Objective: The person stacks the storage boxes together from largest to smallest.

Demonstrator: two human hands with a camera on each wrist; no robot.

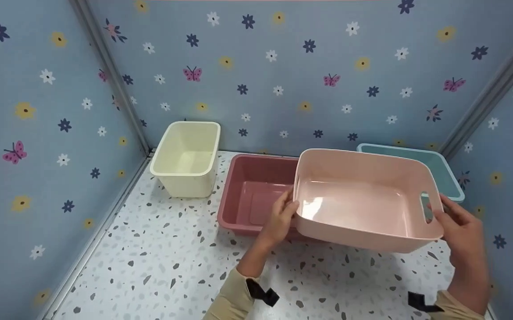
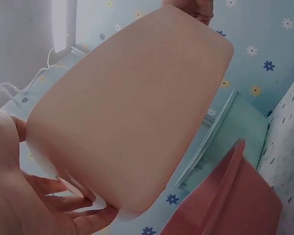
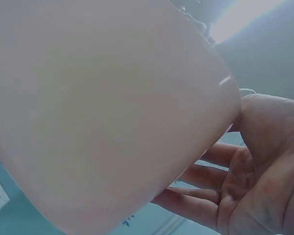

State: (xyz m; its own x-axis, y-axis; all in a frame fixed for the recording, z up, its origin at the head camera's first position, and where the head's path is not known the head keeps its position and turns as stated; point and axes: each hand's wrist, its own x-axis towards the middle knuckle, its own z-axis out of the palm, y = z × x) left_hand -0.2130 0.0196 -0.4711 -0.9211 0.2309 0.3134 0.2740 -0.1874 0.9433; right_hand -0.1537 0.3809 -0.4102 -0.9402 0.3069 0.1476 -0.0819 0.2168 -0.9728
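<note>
Both hands hold a light pink plastic bin [image 1: 358, 200] up in the air, its opening tilted toward the head camera. My left hand [image 1: 280, 216] grips its left end, thumb at the rim; the left wrist view shows those fingers [image 2: 83, 220] curled at the handle hole. On the right end, my right hand [image 1: 463, 229] pinches the wall beside the oblong handle slot. The smooth underside [image 3: 103, 112] of the bin fills much of the right wrist view. Behind and below it, a dark rose bin [image 1: 256, 200] stands on the speckled surface, partly hidden.
A cream bin [image 1: 185, 173] stands at the back left. At the back right is a pale blue bin [image 1: 443, 173], partly covered by the pink one. Flower-patterned walls [image 1: 278, 71] enclose the speckled tabletop [image 1: 150, 266] at the back and both sides.
</note>
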